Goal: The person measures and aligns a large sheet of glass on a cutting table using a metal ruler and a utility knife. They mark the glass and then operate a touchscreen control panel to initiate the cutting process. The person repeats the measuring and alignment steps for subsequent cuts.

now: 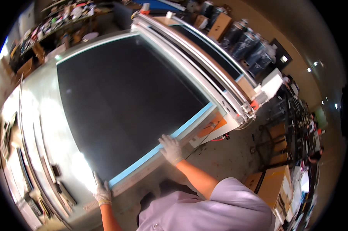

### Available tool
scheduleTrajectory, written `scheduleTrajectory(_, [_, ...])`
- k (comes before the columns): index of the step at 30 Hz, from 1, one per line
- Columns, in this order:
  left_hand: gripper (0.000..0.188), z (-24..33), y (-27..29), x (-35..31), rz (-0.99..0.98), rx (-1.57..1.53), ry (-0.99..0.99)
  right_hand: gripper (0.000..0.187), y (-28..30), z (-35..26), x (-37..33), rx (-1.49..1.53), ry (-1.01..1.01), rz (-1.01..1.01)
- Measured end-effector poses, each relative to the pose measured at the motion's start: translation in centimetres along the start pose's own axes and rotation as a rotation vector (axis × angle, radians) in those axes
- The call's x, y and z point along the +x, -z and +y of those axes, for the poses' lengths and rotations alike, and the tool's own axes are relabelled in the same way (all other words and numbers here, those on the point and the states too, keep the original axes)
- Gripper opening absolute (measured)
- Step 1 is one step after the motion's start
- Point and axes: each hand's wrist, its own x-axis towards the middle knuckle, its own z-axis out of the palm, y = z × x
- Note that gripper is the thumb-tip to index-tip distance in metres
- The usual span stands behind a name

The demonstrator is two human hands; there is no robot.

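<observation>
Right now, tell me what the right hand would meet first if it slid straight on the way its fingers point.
The gloved right hand rests on the light blue strip edging the large dark flat panel; pointing up-left, it would probably meet that dark surface first.

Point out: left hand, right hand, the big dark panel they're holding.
left hand (101, 191): head view, back of the gloved hand at the panel's near corner.
right hand (171, 149): head view, back of the gloved hand on the light blue edge strip.
dark panel (124, 100): head view, middle of its black face.
</observation>
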Motion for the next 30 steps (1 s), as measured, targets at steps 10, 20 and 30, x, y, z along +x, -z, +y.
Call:
scheduleTrajectory(10, [0.081, 4.4, -2.5, 2.6, 0.098, -0.061, -0.128, 0.054, 0.8, 5.4, 4.0, 0.136, 0.052, 0.040])
scheduleTrajectory(20, [0.075, 3.0, -3.5, 1.7, 0.049, 0.093, -0.174, 0.045, -0.2, 6.3, 3.1, 0.120, -0.003, -0.092])
scheduleTrajectory(30, [0.060, -15.5, 8.3, -8.5, 0.523, -0.110, -0.093, 0.041, -0.7, -7.8, 3.9, 0.015, -0.182, 0.017])
